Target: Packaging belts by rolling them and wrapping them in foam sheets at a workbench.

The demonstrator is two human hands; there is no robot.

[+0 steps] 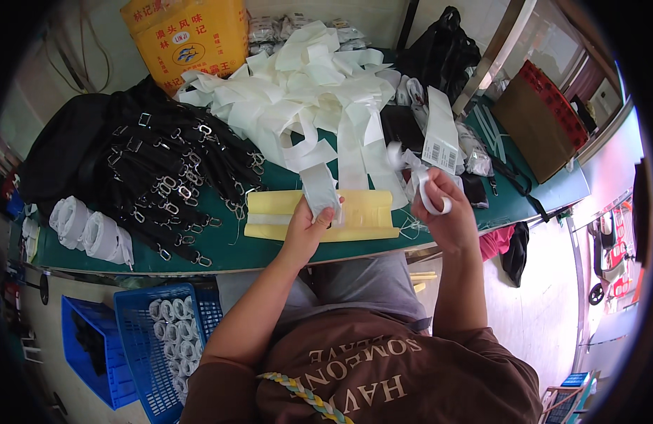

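Observation:
My left hand [310, 225] is closed on a flat, grey-white packet [319, 189], thumb pressed on its lower end. Beneath it, near the table's front edge, lies a folded yellow sheet [372, 212] with a pale band along it. Raised to the right of the sheet, my right hand [448, 205] pinches a white strip [439, 207] that curls into a loop at the fingers. The strip's crumpled upper part [411, 164] sticks up past the hand. A few loose threads [411, 226] lie by the sheet's right end.
Black straps with metal clips [178, 177] are heaped left on the green table [178, 244], beside white rolls [90, 230]. White strips [291, 99] pile up behind my hands. Further off stand a yellow bag [188, 42] and a cardboard box [542, 124]. Blue baskets [139, 339] stand below left.

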